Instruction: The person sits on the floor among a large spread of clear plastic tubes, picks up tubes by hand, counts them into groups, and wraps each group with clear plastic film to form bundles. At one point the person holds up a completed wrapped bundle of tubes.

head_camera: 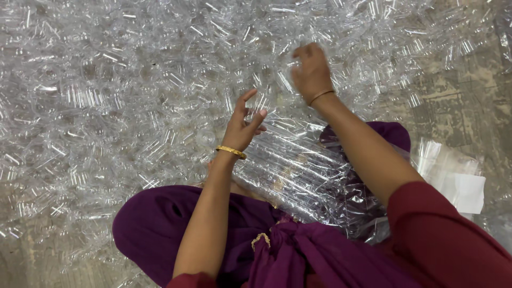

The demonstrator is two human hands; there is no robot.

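Right hand (312, 72) is curled down into the heap of clear plastic pieces (133, 90) all over the floor (469, 90), can't tell if it's got one, left hand (244, 125) hovers half-open and empty above the clear bag (304, 176) on her lap, so I'd grab smaller handfuls.

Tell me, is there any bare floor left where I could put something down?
Yes, but only at the edges. Bare concrete floor shows at the right, between the pile of clear plastic pieces and the white sheet. A smaller patch lies at the lower left, beside the purple cloth. Around the left hand and right hand it is crowded.
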